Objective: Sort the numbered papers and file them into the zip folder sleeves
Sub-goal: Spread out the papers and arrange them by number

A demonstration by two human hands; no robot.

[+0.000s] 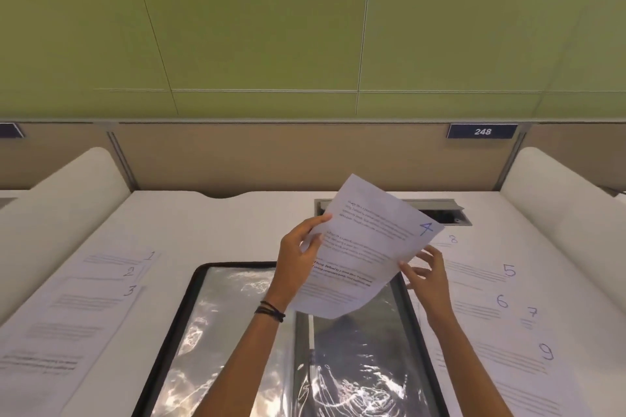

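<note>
Numbered papers lie fanned out on the white desk point(220, 223) on either side of an open zip folder point(233, 332), which sits at the middle of the near edge. Toward the left edge sheets 1 point(135, 257), 2 point(111, 272) and 3 point(84, 315) overlap in a staggered pile, each number showing. Toward the right edge are sheets 8 point(452, 240), 5 point(481, 272), 6 point(481, 305), 7 point(531, 315) and 9 point(518, 362), loosely spread and not in strict order.

Sheet 4 point(366, 247) is in the air above the folder's far half, tilted and slightly bowed, with its printed face toward the person. The left hand point(298, 261) grips its left edge with thumb in front and fingers curled behind. The right hand point(426, 278) pinches the lower right edge between its fingertips.

From where I stand the sorting looks mostly done: the low numbers are laid in sequence, and 4 would be the next in line. The filing looks barely begun, if at all. The folder's clear sleeves shine with glare and I can make out no paper inside them, though the reflections keep me from being sure. By that reading, all nine sheets I can count are left to slide in, and the right-hand group wants putting in order first.
</note>
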